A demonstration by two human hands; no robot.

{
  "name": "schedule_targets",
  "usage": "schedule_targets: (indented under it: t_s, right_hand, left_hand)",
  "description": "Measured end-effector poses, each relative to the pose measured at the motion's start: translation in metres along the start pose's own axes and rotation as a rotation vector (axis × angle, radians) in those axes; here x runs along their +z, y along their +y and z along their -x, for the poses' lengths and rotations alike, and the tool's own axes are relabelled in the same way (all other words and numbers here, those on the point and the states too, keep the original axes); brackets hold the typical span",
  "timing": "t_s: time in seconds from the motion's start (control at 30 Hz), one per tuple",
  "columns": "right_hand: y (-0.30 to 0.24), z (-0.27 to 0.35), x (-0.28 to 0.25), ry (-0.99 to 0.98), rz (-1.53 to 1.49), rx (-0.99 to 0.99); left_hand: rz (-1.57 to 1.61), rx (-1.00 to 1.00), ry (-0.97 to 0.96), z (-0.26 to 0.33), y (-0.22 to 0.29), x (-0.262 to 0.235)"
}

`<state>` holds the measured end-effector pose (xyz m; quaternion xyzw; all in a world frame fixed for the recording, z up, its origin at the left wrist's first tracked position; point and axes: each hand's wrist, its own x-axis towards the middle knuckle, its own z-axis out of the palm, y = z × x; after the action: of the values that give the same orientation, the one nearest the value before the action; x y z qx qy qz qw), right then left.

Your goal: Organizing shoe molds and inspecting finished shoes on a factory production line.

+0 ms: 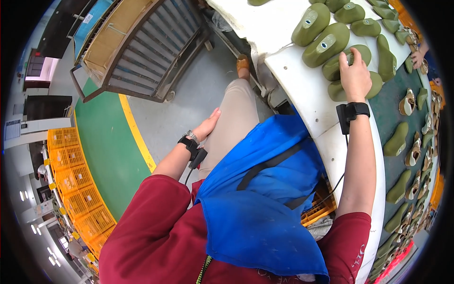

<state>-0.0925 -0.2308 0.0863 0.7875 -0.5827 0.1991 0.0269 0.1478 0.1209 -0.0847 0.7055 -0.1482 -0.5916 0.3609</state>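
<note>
Over a pair of green shoe lasts on the white tabletop [302, 90], my right hand [355, 78] curls its fingers around the upper shoe last [331, 70]. Beneath the palm lies the lower shoe last [337, 91], partly covered by the hand. Just beyond them rest two more green shoe lasts, one farther [310, 23] and one nearer [326, 45], with pale oval marks on top. My left hand [206, 125] is open and empty, its fingers lying flat on my thigh beside the knee.
Along the right runs a dark green conveyor belt [395, 118] carrying lasts and sandals. Another person's hand [418, 57] is at its far side. A slatted metal rack cart [151, 52] stands ahead on the left. Stacked orange crates [78, 177] line the left, past a green walkway [106, 137].
</note>
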Motion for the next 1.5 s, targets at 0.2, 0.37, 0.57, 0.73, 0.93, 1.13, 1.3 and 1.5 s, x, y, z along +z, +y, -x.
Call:
schedule_targets:
  t_s: [0.2,0.37,0.57,0.73,0.93,1.13,1.3,1.5]
  right_hand:
    - [0.000,-0.002,0.001,-0.031,0.010,0.017]
    - [0.000,-0.004,0.000,-0.045,0.008,0.015]
    - [0.001,-0.001,0.001,-0.038,-0.009,0.006]
    - [0.000,-0.001,0.000,0.017,0.014,-0.011]
    - [-0.001,0.005,0.001,0.132,-0.001,-0.033]
    - [-0.002,0.005,0.001,0.181,-0.080,-0.066]
    - [-0.006,0.001,-0.004,0.204,-0.152,-0.067]
    - [0.005,0.005,-0.013,0.124,-0.235,-0.071]
  left_hand:
    - [-0.272,-0.118,-0.132,0.039,0.017,-0.004]
    - [-0.680,-0.017,-0.362,0.064,0.008,-0.007]
    - [-0.792,-0.100,-0.486,0.047,0.007,-0.011]
    - [-0.836,0.185,-0.413,0.044,0.000,-0.010]
    - [-1.004,-0.121,-0.492,0.042,0.010,-0.003]
    - [-1.146,-0.284,-0.514,0.043,0.042,0.016]
    - [-1.322,-0.384,-0.487,0.013,0.084,0.040]
    - [-1.601,-0.194,-0.219,-0.020,0.095,0.068]
